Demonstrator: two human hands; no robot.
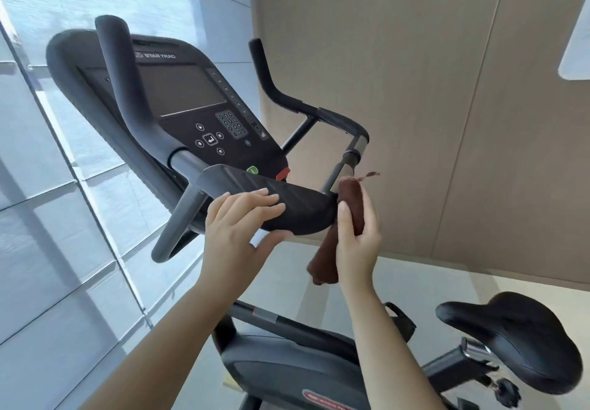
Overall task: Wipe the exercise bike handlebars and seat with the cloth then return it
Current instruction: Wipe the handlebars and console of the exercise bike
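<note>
While the left hand [242, 221] grips the black arm pad [297, 205], fingers over its top and thumb under its edge, the right hand [357, 243] is closed around the rolled brown cloth [349, 197] at the pad's 3 o'clock end, touching it. The cloth's lower end hangs below that hand. The console [191, 96] stands at 11 o'clock behind the pad, between the two horns of the handlebars [127, 90]. The seat [517, 342] lies at 4 o'clock, well apart from both hands. A window [48, 186] fills 9 o'clock and a wood-panel wall [447, 122] fills 2 o'clock. Lettering above the screen appears reversed and is unclear. The red label [329, 400] at 6 o'clock is too blurred to read.
</note>
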